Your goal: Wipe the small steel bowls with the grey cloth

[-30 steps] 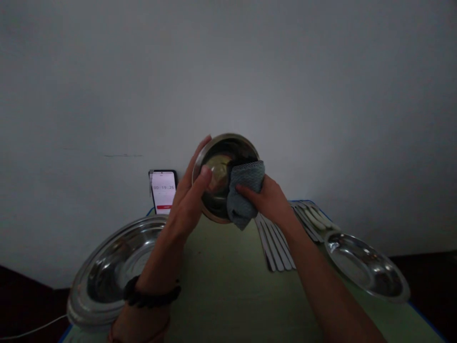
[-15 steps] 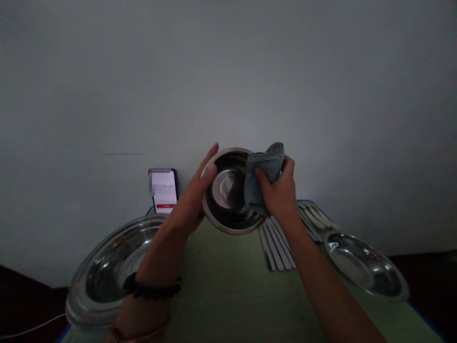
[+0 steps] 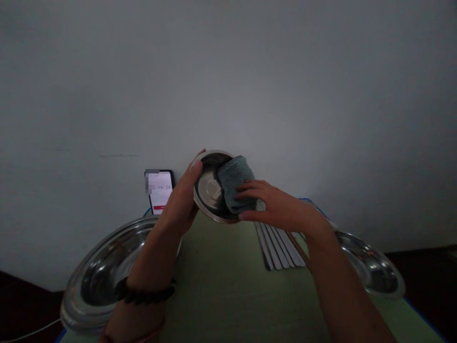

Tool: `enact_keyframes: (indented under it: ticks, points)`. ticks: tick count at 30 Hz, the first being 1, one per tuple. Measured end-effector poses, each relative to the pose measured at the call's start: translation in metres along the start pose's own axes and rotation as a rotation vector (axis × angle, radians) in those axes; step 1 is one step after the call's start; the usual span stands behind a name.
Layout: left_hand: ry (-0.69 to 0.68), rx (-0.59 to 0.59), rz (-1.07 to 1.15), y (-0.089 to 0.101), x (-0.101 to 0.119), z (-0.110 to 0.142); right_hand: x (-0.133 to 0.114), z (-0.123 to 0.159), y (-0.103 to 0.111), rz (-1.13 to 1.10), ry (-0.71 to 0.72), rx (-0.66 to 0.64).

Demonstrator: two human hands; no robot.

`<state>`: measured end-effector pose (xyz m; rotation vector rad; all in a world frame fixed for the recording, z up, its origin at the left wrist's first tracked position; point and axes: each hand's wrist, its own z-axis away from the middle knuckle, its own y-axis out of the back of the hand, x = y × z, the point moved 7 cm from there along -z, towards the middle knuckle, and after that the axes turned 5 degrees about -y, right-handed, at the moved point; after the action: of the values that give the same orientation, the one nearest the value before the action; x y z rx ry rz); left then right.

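Observation:
A shiny steel bowl [image 3: 209, 188] is held up over the table, its inside tilted toward me. My left hand [image 3: 181, 199] grips its left rim, thumb on the lip and the other fingers behind. Draped over the right part of the bowl is a grey-green cloth [image 3: 231, 178] with a mesh-like pattern. My right hand [image 3: 273, 202] holds the cloth against the bowl, fingers on top of it and thumb low near the rim. The cloth hides the bowl's right inner wall.
Large steel basins [image 3: 85, 307], apparently stacked, stand at the left. A lit phone [image 3: 160, 190] leans on the wall. Several flat metal utensil handles [image 3: 280, 247] lie right of centre on the green table [image 3: 221, 295]. An oval steel dish [image 3: 382, 276] sits at the right, partly behind my forearm.
The bowl has shifted slightly left. My right hand has moved left with the cloth and changed its hold, from pinching it at the right rim to laying fingers over it.

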<state>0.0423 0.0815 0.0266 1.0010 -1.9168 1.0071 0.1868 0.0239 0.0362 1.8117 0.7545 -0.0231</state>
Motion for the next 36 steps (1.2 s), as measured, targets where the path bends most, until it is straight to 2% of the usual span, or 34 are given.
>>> enact_keyframes:
  ticks: [2,8,12,20,27,32,36]
  points:
    - [0.007,0.009,-0.016,0.001,0.0,0.0,-0.001,0.002,0.0,0.032,0.011,-0.031]
    - [0.042,-0.024,-0.027,-0.005,-0.006,0.001,0.003,-0.005,-0.006,0.156,-0.023,-0.008]
    - [0.07,-0.028,-0.034,-0.003,-0.014,0.001,0.004,-0.005,-0.011,0.131,-0.007,-0.057]
    - [0.077,0.065,0.064,0.003,-0.01,-0.003,0.017,0.01,0.012,0.038,-0.069,0.048]
    - [0.072,0.065,0.087,0.006,-0.011,-0.004,0.017,0.007,0.011,0.038,-0.037,0.049]
    - [0.084,0.085,0.133,0.008,-0.013,-0.005,0.024,0.007,0.023,0.005,-0.061,0.157]
    - [0.15,0.089,0.126,0.008,-0.017,-0.005,0.022,0.004,0.024,-0.002,-0.064,0.159]
